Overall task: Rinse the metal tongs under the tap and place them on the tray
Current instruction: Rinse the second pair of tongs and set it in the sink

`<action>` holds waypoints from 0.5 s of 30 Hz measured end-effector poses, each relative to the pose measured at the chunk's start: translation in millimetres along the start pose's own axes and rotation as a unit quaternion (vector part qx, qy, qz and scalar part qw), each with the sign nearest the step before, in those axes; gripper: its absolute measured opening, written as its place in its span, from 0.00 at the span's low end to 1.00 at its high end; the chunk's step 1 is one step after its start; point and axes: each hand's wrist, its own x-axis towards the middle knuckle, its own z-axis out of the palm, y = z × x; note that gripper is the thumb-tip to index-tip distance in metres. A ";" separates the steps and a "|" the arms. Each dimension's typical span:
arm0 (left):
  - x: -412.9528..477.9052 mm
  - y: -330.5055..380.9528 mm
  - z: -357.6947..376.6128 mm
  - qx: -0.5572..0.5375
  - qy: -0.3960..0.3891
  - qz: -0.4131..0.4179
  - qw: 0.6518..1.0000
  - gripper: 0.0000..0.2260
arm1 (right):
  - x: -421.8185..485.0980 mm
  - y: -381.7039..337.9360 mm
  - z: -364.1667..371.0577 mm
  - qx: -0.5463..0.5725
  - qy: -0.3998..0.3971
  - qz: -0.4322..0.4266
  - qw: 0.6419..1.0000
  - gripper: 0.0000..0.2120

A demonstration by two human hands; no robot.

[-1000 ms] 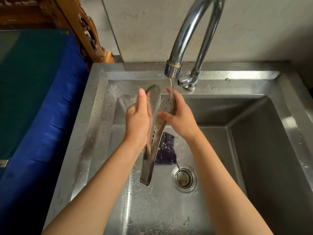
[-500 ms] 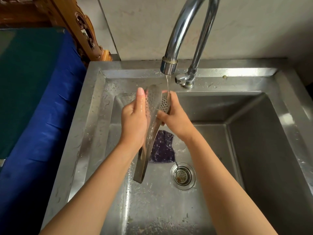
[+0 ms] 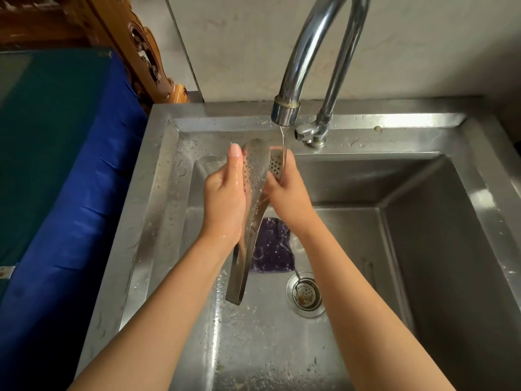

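Note:
The metal tongs have perforated spoon-shaped ends pointing up and their hinged end hanging down over the sink. My left hand grips the left blade, thumb raised along it. My right hand holds the right perforated blade, which sits in the thin stream of water running from the chrome tap. No tray is in view.
The steel sink has a drain strainer and a purple cloth on its floor. A blue and green covered surface lies to the left, with a carved wooden piece behind it.
Both hands and the tongs have shifted slightly left and up in view. The right blade stays under the stream, and the grip is unchanged.

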 end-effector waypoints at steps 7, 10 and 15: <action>2.8 -0.6 6.9 -0.019 0.005 -0.066 0.998 0.19 | 6.7 -1.3 8.4 0.066 0.135 0.077 0.986 0.17; 8.0 6.9 1.5 -0.087 -0.012 -0.121 0.989 0.19 | 14.8 -9.0 5.2 0.230 0.137 0.184 0.946 0.28; 22.8 10.9 -2.4 -0.137 -0.032 -0.156 0.978 0.16 | 11.7 -15.8 -0.8 0.364 0.005 0.159 0.918 0.23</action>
